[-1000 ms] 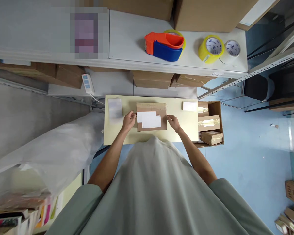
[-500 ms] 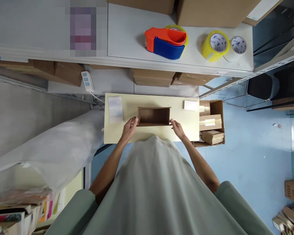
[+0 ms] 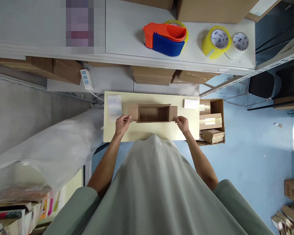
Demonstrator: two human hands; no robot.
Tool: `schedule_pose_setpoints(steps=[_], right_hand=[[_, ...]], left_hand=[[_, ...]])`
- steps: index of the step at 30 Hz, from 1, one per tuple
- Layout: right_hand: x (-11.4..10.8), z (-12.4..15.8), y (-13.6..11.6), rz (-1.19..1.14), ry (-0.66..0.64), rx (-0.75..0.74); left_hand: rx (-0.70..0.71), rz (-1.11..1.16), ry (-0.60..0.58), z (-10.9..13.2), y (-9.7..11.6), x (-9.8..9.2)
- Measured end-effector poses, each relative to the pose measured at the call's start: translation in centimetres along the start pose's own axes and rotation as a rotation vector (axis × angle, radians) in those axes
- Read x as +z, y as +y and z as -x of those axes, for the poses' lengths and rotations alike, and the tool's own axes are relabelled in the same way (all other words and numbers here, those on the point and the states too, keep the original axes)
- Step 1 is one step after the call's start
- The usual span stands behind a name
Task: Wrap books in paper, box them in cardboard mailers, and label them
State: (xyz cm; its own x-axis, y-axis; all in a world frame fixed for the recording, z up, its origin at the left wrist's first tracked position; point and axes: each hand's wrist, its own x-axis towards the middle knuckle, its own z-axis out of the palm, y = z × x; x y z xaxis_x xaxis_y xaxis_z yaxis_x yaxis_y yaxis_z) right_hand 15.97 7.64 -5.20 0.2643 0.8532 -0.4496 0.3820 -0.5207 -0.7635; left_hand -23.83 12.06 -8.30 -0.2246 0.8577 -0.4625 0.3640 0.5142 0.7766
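Note:
An open-topped cardboard box (image 3: 153,114) stands on the cream table (image 3: 149,132) in front of me, its inside showing from above. Its two short end flaps lie folded outward, one to each side. My left hand (image 3: 122,124) pinches the outer corner of the left flap (image 3: 133,113). On the other side, my right hand (image 3: 182,124) has thumb and fingers closed on the edge of the right flap (image 3: 172,113).
Left on the table lies a flat, whitish packet (image 3: 114,106); a small white box (image 3: 191,104) is at the right. A carton of parcels (image 3: 222,122) adjoins the table. The shelf above holds an orange-and-blue tape dispenser (image 3: 165,39) and tape rolls (image 3: 216,42).
The box's end flaps have swung outward to left and right. My hands have moved apart with them, from the box's sides to the flaps' outer edges.

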Motion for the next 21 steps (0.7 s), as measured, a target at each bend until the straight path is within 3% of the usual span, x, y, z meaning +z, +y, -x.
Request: schedule_pose_setpoints(steps=[6,11,16,21], right_hand=[[-0.3,0.3,-0.6,0.033,-0.007,-0.025],[-0.6,2.0,-3.5,0.077,0.176,-0.123],[0.4,3.8,-7.7,0.117,0.305,-0.255],[2.7,5.7,-11.4,0.188,0.326,-0.320]], left_hand=[[0.038,0.068,-0.032,0.1,-0.3,-0.2],[0.044,0.120,-0.034,-0.3,-1.0,-1.9],[-0.037,-0.124,0.167,-3.8,-2.9,-4.8],[-0.194,-0.315,0.229,-8.4,-4.7,-6.6]])
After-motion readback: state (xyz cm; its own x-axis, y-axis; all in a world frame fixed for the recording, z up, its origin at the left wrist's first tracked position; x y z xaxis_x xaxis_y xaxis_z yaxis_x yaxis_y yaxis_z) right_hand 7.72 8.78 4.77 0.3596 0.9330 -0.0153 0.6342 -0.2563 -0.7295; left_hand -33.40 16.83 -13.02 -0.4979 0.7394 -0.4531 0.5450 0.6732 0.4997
